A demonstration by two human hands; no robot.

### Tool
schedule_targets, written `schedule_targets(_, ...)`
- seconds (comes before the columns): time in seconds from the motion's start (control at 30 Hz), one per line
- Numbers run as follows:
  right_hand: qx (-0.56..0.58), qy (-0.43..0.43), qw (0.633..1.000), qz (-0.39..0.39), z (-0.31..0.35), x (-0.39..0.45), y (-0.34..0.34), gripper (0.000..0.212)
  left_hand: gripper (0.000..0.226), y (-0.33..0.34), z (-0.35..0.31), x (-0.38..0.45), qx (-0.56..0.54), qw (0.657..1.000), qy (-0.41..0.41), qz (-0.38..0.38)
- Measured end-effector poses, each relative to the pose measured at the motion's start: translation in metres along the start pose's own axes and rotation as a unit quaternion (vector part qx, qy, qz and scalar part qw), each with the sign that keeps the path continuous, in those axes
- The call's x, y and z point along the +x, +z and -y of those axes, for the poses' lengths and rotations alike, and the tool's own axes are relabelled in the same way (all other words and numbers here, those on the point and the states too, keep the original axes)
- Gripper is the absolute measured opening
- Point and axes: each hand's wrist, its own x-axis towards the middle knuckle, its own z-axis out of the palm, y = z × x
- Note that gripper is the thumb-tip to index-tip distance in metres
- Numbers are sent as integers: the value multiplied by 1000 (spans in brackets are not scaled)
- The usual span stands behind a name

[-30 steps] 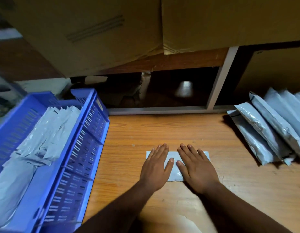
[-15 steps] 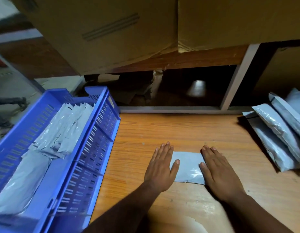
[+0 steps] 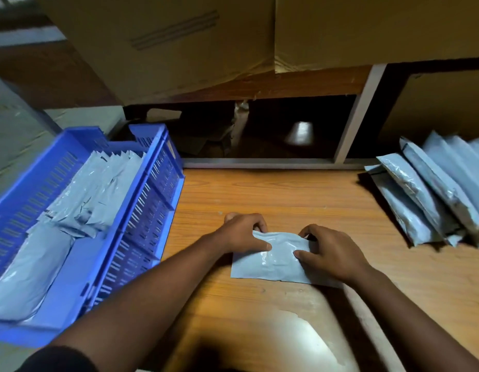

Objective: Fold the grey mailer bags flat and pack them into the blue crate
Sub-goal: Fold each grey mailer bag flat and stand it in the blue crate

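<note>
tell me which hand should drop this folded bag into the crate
Left, probably: the left hand already pinches the folded mailer bag, and the blue crate sits on its side. The right hand would cross over.

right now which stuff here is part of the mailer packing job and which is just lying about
Part of the job:
- grey mailer, pinched by left hand and right hand
- blue crate with folded mailers
- unfolded mailer pile

Lying about:
- cardboard boxes
- wooden table

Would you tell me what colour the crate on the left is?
Blue; the crate has slotted walls, seen in the head view.
</note>
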Motion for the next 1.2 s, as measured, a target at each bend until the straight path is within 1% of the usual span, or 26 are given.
schedule_targets(0.03,10,6,999,36,10,2,-6,55,36,-11,-1,-3,6,1000,18,18)
schedule_targets(0.1,-5,-14,995,101,38,9,-19,46,32,-34,-3,-10,34,996,77,17)
schedule_targets(0.17,-31,-45,993,108,73,18,-28,33,25,-59,-3,-20,59,989,132,-7)
schedule_targets(0.23,-41,-63,994,80,109,21,-38,28,22,-90,6,-34,79,980,175,-43)
schedule_targets(0.27,-36,-70,995,57,128,19,-44,25,23,-108,14,-42,83,974,199,-72)
schedule_targets(0.37,12,-98,995,-18,188,10,-61,16,36,-164,41,-78,71,942,270,-184)
schedule_targets(0.43,34,-116,991,-52,238,3,-70,15,42,-202,61,-110,63,926,287,-237)
schedule_targets(0.53,44,-163,982,-89,317,-8,-78,20,35,-256,98,-158,88,906,313,-272)
schedule_targets(0.6,56,-184,975,-110,363,-9,-72,24,28,-288,132,-187,108,902,315,-274)
schedule_targets(0.7,79,-196,969,-127,421,1,-40,23,22,-328,186,-218,141,914,289,-245)
schedule_targets(0.77,70,-194,972,-112,452,9,-4,25,19,-339,220,-229,163,923,281,-204)
schedule_targets(0.87,57,-173,982,-51,490,20,60,24,18,-330,269,-231,220,921,297,-127)
schedule_targets(0.93,30,-145,989,-19,508,26,101,24,27,-314,299,-224,300,901,304,-81)
schedule_targets(0.97,17,-132,991,-10,514,31,119,24,30,-307,311,-220,329,893,304,-53)
schedule_targets(1.0,10,-123,992,0,520,35,136,24,30,-300,321,-216,340,891,299,-21)
schedule_targets(1.07,24,-104,994,37,530,44,161,32,20,-291,334,-210,331,905,265,39)
schedule_targets(1.13,49,-79,991,96,537,50,177,36,12,-286,342,-206,338,911,219,88)
schedule_targets(1.2,79,-53,984,154,541,57,187,40,14,-283,346,-202,343,911,191,124)
